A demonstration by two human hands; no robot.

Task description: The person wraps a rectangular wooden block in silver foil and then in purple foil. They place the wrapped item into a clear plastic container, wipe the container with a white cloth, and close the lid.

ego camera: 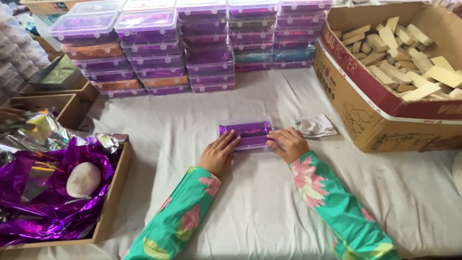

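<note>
A small clear plastic box (246, 131) lined with purple foil lies on the cloth-covered table (260, 207). My left hand (217, 152) rests flat on its near left corner, fingers together and pointing at the box. My right hand (288, 144) presses on its near right edge with fingers curled over the lid. Both arms wear green sleeves with pink flowers.
Stacks of filled clear boxes (159, 45) line the back. A cardboard carton of pale wooden blocks (399, 53) stands at the right. A shallow tray of purple foil sheets (48, 192), weighted by a round stone (83, 179), sits at the left. A crumpled wrapper (314, 127) lies beside the box.
</note>
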